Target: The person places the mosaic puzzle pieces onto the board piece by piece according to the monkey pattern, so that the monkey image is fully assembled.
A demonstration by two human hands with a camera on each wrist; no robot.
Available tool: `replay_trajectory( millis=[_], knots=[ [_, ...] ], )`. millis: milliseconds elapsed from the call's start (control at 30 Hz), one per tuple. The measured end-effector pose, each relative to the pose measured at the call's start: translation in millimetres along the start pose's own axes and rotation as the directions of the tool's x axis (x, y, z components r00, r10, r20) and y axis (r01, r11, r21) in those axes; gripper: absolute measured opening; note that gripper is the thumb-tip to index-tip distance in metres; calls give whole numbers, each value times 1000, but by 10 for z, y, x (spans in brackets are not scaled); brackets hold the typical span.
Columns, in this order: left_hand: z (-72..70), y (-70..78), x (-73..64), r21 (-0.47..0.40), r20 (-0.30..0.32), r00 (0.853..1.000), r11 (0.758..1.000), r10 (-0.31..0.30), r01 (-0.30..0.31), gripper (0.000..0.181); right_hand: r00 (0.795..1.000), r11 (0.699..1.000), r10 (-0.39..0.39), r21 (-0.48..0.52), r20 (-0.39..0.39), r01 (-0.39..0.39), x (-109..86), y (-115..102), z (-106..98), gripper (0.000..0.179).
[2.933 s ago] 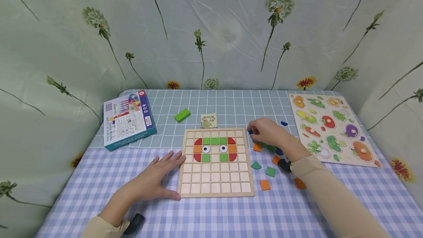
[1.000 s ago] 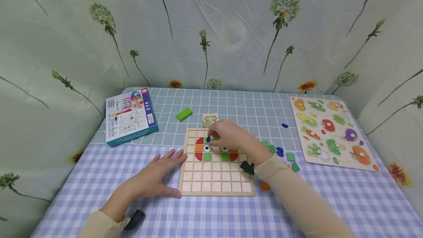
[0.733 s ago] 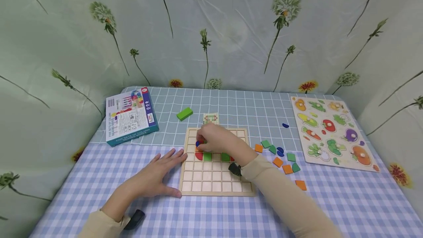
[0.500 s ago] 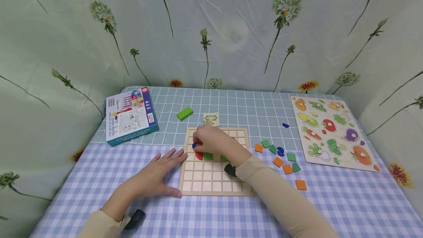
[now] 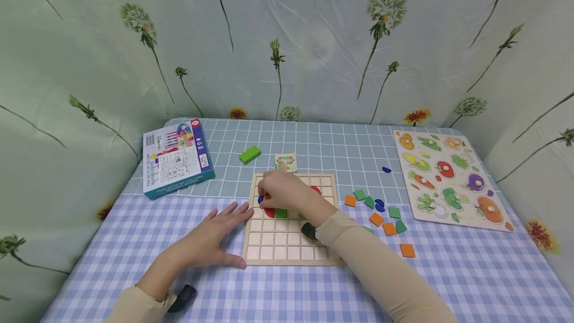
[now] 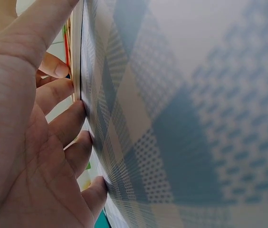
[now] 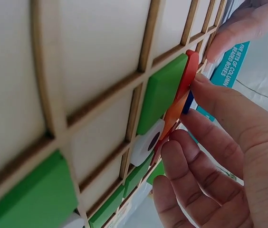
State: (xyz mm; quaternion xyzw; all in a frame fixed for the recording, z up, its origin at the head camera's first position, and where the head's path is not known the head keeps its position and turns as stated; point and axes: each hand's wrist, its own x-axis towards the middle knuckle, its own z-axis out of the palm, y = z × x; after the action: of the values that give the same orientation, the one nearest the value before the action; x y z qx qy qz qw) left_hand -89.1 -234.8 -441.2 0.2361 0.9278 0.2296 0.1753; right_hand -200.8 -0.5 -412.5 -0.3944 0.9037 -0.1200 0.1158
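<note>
In the head view my right hand (image 5: 287, 192) reaches over the left part of the wooden grid board (image 5: 287, 262), pinching a blue half-round tile (image 5: 260, 199). The right wrist view has the blue tile (image 7: 188, 101) between thumb and index finger, beside the orange tile (image 7: 173, 113) and red tile (image 7: 187, 73). A green tile (image 7: 163, 92) and a white eye disc (image 7: 148, 142) sit in neighbouring cells. My left hand (image 5: 211, 241) lies with spread fingers on the cloth, its fingertips at the board's left edge. The right hand covers much of the tile pattern in the head view.
Several loose orange, green and blue tiles, such as an orange square (image 5: 407, 250), lie right of the board. Behind it are a pattern card (image 5: 286, 162) and a green block (image 5: 249, 154). A box (image 5: 179, 158) stands left; a vegetable puzzle (image 5: 453, 178) lies right.
My right hand took up the blue half-round tile at the right of the board and carried it left across to the board's left columns. The left hand stayed at the board's edge.
</note>
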Motion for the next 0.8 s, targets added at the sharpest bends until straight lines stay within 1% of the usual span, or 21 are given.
replay_trajectory(
  millis=[200,467,700,800],
  knots=[
    [-2,4,5,7,0,1000,1000,2,-2,116,1000,1000,-2,-6,-9,1,-10,-7,5,20],
    [-4,3,1,0,0,1000,1000,0,0,116,999,999,-29,-25,-22,29,4,-7,8,18],
    [-2,4,2,-2,-2,1000,1000,3,-3,117,1000,999,-22,-45,-14,22,3,-7,18,16],
    [-2,4,0,-4,1,1000,1000,1,-1,117,1000,1000,-18,-26,-9,18,-20,2,-4,18]
  ],
)
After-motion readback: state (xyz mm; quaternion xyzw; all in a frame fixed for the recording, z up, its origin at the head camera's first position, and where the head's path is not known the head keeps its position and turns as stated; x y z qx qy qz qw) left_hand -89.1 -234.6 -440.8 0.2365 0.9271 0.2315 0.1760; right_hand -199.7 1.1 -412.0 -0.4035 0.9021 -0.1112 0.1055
